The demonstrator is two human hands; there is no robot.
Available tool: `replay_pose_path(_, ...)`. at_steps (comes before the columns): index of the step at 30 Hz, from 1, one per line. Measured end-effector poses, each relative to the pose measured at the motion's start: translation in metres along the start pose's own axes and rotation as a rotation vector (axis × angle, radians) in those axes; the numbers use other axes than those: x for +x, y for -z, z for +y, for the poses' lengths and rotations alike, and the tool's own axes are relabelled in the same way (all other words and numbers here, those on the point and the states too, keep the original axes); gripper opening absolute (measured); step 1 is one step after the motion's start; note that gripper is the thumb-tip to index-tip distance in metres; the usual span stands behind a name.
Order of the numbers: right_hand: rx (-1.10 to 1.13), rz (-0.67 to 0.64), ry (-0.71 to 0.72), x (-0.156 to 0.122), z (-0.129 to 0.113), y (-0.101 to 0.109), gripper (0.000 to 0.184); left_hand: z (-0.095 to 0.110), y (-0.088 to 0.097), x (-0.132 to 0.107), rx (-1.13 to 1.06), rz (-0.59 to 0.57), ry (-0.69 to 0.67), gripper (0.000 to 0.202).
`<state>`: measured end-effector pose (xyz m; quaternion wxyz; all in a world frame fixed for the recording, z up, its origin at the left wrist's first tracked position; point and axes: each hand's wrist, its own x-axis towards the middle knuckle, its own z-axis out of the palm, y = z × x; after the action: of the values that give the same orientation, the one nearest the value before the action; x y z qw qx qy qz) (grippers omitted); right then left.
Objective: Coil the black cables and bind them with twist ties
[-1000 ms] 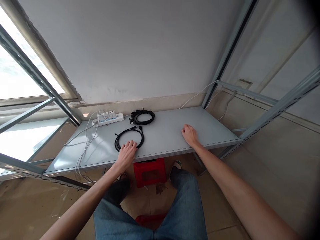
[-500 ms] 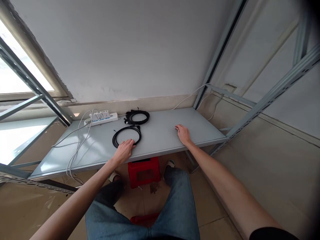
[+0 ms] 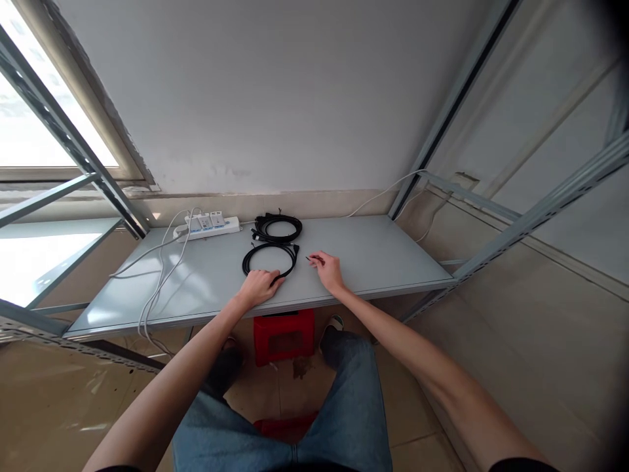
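Note:
Two coiled black cables lie on a low grey shelf (image 3: 383,255). My left hand (image 3: 260,288) rests on the near edge of the nearer coil (image 3: 269,259), fingers curled on the cable. My right hand (image 3: 328,269) sits just right of that coil, fingers pinched on a small dark thing I cannot make out, close to the coil's plug end. The farther coil (image 3: 276,228) lies untouched near the wall.
A white power strip (image 3: 206,226) with white plugs sits at the back left, its white cords (image 3: 160,282) trailing over the shelf's front edge. Metal rack posts (image 3: 442,124) frame the shelf. A red stool (image 3: 284,335) stands beneath, by my knees.
My right hand has slid left along the shelf to the nearer coil and closed its fingers. My left hand stays on the coil, which has shifted a little to the right.

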<state>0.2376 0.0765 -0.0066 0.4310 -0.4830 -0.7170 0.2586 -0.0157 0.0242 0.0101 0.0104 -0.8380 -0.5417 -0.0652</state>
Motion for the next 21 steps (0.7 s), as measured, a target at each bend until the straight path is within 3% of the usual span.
replay_pose_path(3, 0.101, 0.023, -0.018, 0.01, -0.028, -0.039, 0.014, 0.0, 0.001, -0.002, -0.029, 0.004, 0.025, 0.056)
replay_pose_path(6, 0.081, -0.03, -0.066, 0.026, -0.044, -0.058, 0.006, 0.0, 0.003, -0.003, -0.041, -0.002, 0.037, 0.056)
replay_pose_path(10, 0.035, -0.254, -0.144, 0.046, -0.046, -0.057, 0.005, 0.0, 0.001, -0.001, -0.046, -0.004, 0.034, 0.056)
replay_pose_path(15, -0.074, -0.539, -0.046, 0.061, -0.05, -0.046, 0.01, -0.001, -0.001, -0.001, -0.057, 0.007, 0.022, 0.057)
replay_pose_path(21, -0.239, -0.617, -0.006, 0.067, -0.068, -0.044, 0.013, -0.001, -0.002, -0.002, -0.076, 0.013, 0.022, 0.056)
